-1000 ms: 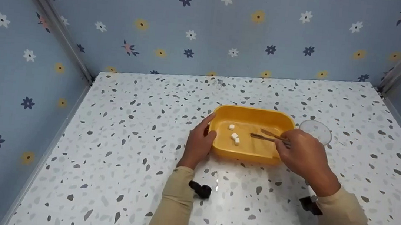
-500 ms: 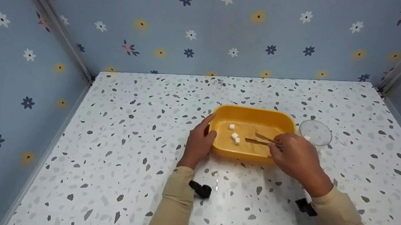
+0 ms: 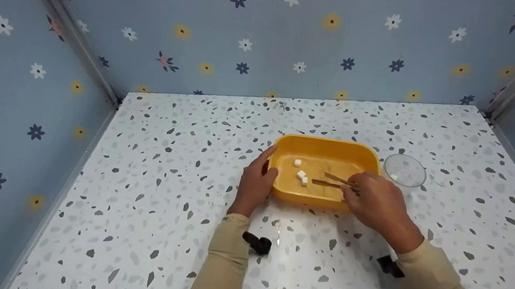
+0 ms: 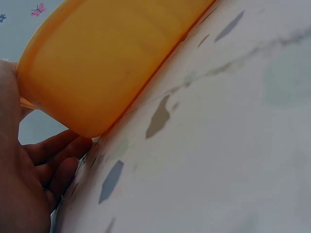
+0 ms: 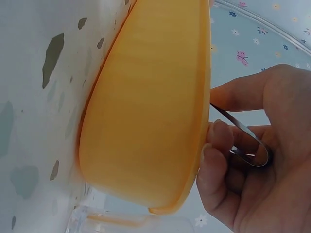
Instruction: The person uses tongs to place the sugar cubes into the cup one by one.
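Small metal tongs (image 3: 330, 182) are held in my right hand (image 3: 378, 202), their two arms apart and reaching over the floor of a yellow plastic tub (image 3: 327, 144). Between the tong tips I see nothing. Three small white cubes (image 3: 301, 174) lie inside at the left, just left of the tips. My left hand (image 3: 255, 185) grips the tub's left end, thumb at the rim and fingers round the outer wall. From the right wrist view, the bent end of the tongs (image 5: 260, 158) sits in the palm; the tub's wall (image 5: 146, 111) hides the tips.
A clear round bowl (image 3: 411, 165) stands right of the tub, close to its end, with a bit of white (image 3: 394, 177) in it. The speckled table (image 3: 178, 165) meets a flowered back wall (image 3: 269, 35) and side walls.
My right hand has moved left with the tongs, bringing their tips nearer the white cubes. More of the clear bowl shows now. The left hand, tub and cubes have stayed put.
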Available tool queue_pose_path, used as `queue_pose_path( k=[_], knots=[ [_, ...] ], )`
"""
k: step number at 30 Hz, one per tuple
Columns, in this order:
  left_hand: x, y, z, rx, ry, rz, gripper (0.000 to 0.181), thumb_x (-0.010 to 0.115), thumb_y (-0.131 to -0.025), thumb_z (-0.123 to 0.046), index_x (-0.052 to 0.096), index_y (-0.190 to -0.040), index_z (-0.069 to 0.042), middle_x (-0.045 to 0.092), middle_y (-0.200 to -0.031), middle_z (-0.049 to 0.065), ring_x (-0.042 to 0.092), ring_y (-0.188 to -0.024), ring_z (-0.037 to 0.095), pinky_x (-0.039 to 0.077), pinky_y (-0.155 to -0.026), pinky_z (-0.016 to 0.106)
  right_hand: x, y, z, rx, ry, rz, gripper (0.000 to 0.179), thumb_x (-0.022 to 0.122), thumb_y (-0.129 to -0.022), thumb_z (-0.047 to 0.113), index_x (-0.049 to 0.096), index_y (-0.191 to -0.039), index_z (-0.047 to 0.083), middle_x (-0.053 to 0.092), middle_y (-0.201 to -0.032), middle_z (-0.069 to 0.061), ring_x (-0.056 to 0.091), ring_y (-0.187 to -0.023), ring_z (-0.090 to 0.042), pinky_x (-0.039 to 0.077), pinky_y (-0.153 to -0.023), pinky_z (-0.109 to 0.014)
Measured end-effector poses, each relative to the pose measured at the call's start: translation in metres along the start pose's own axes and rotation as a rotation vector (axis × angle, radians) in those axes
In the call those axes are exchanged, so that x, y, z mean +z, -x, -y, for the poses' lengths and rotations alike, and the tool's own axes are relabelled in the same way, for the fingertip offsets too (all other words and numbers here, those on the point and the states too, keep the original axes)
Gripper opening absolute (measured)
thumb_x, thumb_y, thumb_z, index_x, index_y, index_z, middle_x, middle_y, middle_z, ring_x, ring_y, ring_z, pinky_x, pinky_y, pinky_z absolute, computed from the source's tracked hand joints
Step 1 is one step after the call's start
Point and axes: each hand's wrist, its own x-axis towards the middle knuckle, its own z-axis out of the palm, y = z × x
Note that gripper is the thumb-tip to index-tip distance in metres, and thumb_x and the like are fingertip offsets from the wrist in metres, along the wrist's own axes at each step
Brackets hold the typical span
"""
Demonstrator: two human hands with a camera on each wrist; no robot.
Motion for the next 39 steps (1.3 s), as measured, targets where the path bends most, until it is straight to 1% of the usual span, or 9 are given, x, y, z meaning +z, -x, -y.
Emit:
queue_pose_path(
  k=[5,10,19,25,29,33,39],
  knots=[
    [0.000,0.000,0.000,0.001,-0.009,-0.003,0.058,0.052,-0.095,-0.021,0.045,-0.152,-0.031,0.053,-0.147,0.000,0.054,-0.120,0.015,0.040,-0.106,0.037,0.003,0.000,0.001,-0.014,-0.005,-0.013,0.018,0.070,-0.090,0.019,0.074,-0.089,0.002,0.063,-0.079,-0.007,0.053,-0.061,-0.021,0.045,-0.054,-0.038],
    [0.001,0.000,0.000,-0.002,-0.011,-0.004,0.058,0.053,-0.096,-0.019,0.045,-0.152,-0.032,0.052,-0.147,0.000,0.053,-0.123,0.015,0.039,-0.107,0.037,0.008,0.001,0.002,-0.022,0.000,-0.020,0.020,0.071,-0.090,0.020,0.075,-0.091,0.001,0.064,-0.081,-0.009,0.055,-0.063,-0.022,0.047,-0.055,-0.039],
    [0.000,0.000,-0.001,-0.001,-0.010,-0.004,0.059,0.053,-0.095,-0.020,0.045,-0.152,-0.033,0.052,-0.147,0.000,0.053,-0.123,0.015,0.040,-0.106,0.037,0.011,0.002,0.005,-0.029,-0.007,-0.026,0.023,0.071,-0.091,0.022,0.075,-0.094,0.000,0.066,-0.085,-0.010,0.059,-0.067,-0.023,0.050,-0.057,-0.040],
    [0.001,0.000,0.000,-0.011,-0.012,-0.005,0.058,0.052,-0.095,-0.022,0.045,-0.151,-0.033,0.055,-0.144,-0.001,0.054,-0.116,0.014,0.041,-0.104,0.036,0.014,0.002,0.006,-0.065,-0.006,-0.056,0.022,0.071,-0.090,0.022,0.075,-0.092,0.001,0.066,-0.083,-0.009,0.058,-0.064,-0.023,0.050,-0.054,-0.039],
    [0.002,-0.001,0.001,-0.019,-0.007,-0.003,0.057,0.052,-0.095,-0.022,0.045,-0.151,-0.033,0.054,-0.145,-0.001,0.053,-0.118,0.014,0.041,-0.104,0.036,0.016,0.002,0.007,-0.085,-0.003,-0.067,0.022,0.071,-0.090,0.023,0.075,-0.091,0.001,0.066,-0.082,-0.009,0.057,-0.062,-0.023,0.049,-0.054,-0.039],
    [0.002,-0.001,0.000,-0.018,0.008,-0.005,0.058,0.053,-0.096,-0.020,0.045,-0.152,-0.032,0.052,-0.147,-0.001,0.053,-0.120,0.013,0.041,-0.105,0.035,0.016,0.000,0.010,-0.085,0.006,-0.058,0.023,0.070,-0.090,0.023,0.075,-0.091,0.001,0.066,-0.082,-0.009,0.057,-0.064,-0.023,0.049,-0.056,-0.039],
    [0.001,0.000,-0.001,-0.018,0.019,-0.003,0.057,0.053,-0.097,-0.019,0.045,-0.152,-0.033,0.051,-0.149,-0.001,0.053,-0.123,0.014,0.040,-0.106,0.036,0.017,-0.001,0.014,-0.063,-0.009,-0.024,0.023,0.070,-0.091,0.025,0.076,-0.090,0.003,0.065,-0.082,-0.007,0.055,-0.063,-0.021,0.048,-0.055,-0.037]
  ],
)
